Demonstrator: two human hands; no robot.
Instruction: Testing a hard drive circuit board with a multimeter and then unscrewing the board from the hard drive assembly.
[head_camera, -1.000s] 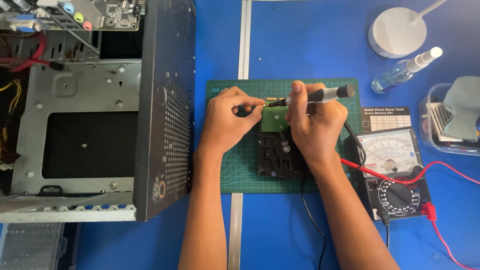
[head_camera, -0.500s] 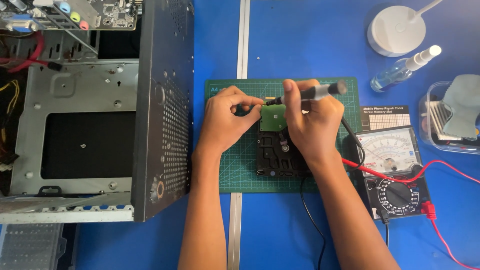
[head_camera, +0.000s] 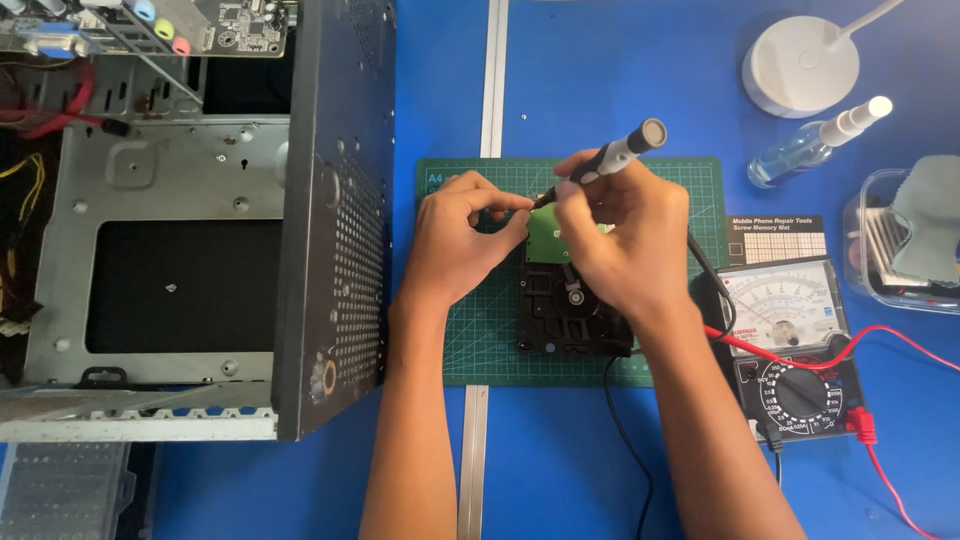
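— Looking at the right hand (head_camera: 615, 235): what has it got?

— Its fingers are closed round a grey, pen-shaped screwdriver (head_camera: 610, 157), tilted, tip down at the top edge of the green circuit board (head_camera: 548, 238) on the black hard drive (head_camera: 570, 305).

— And the left hand (head_camera: 465, 235)?

— Fingers pinched together just beside the tool's tip, at the board's upper left corner (whether they grip anything small I cannot tell).

— Where does the drive lie?

— Flat on the green cutting mat (head_camera: 470, 340) on the blue bench (head_camera: 600, 80), between both hands. An open computer case (head_camera: 335, 220) stands left of the mat; an analog multimeter (head_camera: 790, 340) with red leads lies right of it, a spray bottle (head_camera: 815, 145) beyond.
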